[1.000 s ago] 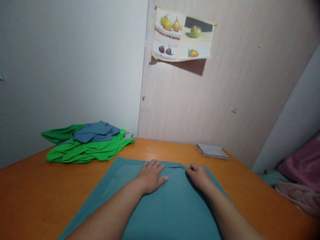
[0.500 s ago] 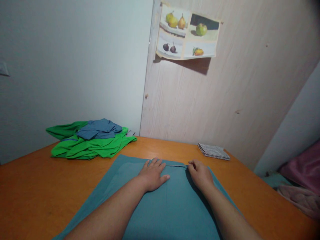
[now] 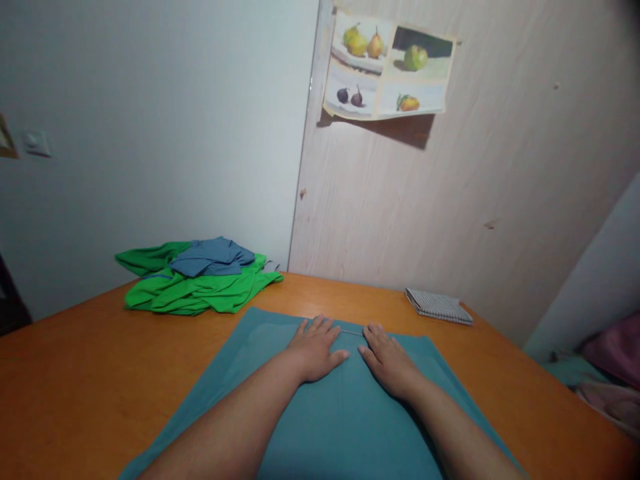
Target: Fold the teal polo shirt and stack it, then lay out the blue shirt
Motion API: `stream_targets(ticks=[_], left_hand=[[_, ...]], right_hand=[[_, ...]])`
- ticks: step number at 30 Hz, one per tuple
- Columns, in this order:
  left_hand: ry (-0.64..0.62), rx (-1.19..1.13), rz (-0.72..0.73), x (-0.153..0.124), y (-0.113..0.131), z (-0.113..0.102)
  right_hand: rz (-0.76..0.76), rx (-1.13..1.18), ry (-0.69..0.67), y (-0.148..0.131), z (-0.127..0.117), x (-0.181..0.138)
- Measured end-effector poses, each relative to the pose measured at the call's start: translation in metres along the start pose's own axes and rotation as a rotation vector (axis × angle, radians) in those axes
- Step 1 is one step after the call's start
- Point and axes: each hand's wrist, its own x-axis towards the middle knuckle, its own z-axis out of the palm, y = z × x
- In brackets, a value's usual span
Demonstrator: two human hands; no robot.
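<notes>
A teal cloth (image 3: 260, 373) lies spread flat on the orange wooden table (image 3: 75, 380), reaching from the near edge to mid-table. My left hand (image 3: 316, 347) rests palm down on the cloth near its far edge, fingers apart. Beside it, my right hand (image 3: 387, 357) also lies flat on the cloth with fingers spread, holding nothing. The two hands are close together, almost touching at the thumbs.
A heap of green and blue garments (image 3: 200, 283) lies at the table's far left by the white wall. A small folded striped cloth (image 3: 439, 307) sits at the far right. A fruit poster (image 3: 387, 67) hangs on the wood panel. Pink bedding (image 3: 613, 353) shows at the right.
My right hand, which pinched the cloth's far edge, has let go and now lies flat, moved left toward my left hand. The view has shifted a little.
</notes>
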Motion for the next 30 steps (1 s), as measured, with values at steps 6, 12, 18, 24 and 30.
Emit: stream_targets(ticks=[6, 12, 18, 24, 30], left_hand=[[0.03, -0.016, -0.022, -0.001, 0.0, 0.002], [0.026, -0.041, -0.047, -0.003, 0.0, 0.001], [0.022, -0.051, -0.104, -0.005, -0.002, 0.0], [0.035, -0.051, -0.175, -0.004, -0.008, 0.003], [0.026, -0.041, -0.199, -0.003, -0.009, 0.002]], right_hand=[[0.005, 0.02, 0.008, 0.003, 0.003, 0.001], [-0.004, 0.013, 0.043, 0.012, 0.013, 0.004], [-0.023, 0.014, 0.093, 0.02, 0.021, 0.006], [-0.028, 0.004, 0.109, 0.027, 0.029, 0.01], [-0.022, 0.005, 0.106, 0.026, 0.028, 0.01]])
